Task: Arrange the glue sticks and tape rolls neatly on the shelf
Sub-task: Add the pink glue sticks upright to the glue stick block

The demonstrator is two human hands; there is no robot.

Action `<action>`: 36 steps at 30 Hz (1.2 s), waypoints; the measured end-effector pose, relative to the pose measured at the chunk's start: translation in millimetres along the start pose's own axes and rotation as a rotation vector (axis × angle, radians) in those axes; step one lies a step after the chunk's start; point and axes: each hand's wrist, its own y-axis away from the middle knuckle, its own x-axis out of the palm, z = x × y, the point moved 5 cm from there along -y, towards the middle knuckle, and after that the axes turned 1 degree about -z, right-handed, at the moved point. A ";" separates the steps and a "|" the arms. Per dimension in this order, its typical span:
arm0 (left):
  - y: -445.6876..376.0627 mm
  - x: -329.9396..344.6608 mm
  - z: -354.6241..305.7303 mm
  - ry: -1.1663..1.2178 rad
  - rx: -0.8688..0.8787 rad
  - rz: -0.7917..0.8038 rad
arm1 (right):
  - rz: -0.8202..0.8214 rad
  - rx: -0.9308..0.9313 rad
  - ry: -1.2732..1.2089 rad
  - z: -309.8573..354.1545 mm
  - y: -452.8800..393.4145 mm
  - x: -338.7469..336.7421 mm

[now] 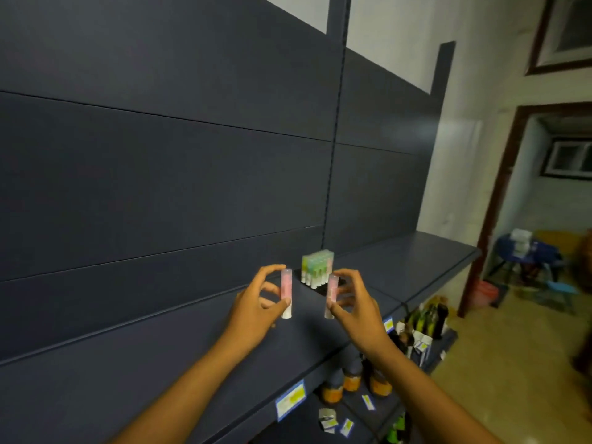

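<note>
Head view recorded the dark shelf (198,357) running from 7 to 3 o'clock. My left hand (256,310) pinched one pink glue stick (286,293) upright; my right hand (355,307) pinched another pink stick (332,296). Grouped glue sticks (317,267) stood at 12 o'clock, just beyond.

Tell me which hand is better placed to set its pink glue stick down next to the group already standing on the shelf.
Probably the right hand. Its pink glue stick is upright and close to the standing group of glue sticks; the left hand holds its stick farther from them.
</note>
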 end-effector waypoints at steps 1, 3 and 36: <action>-13.1 11.7 5.5 0.002 0.004 0.002 | -0.011 0.005 0.013 -12.4 -9.6 -6.9; -41.5 31.9 13.2 0.015 0.010 0.001 | -0.021 0.025 0.024 -36.0 -31.5 -19.5; -204.1 173.5 52.9 -0.299 -0.078 -0.499 | 0.341 -0.256 -0.122 -239.7 -270.9 -16.5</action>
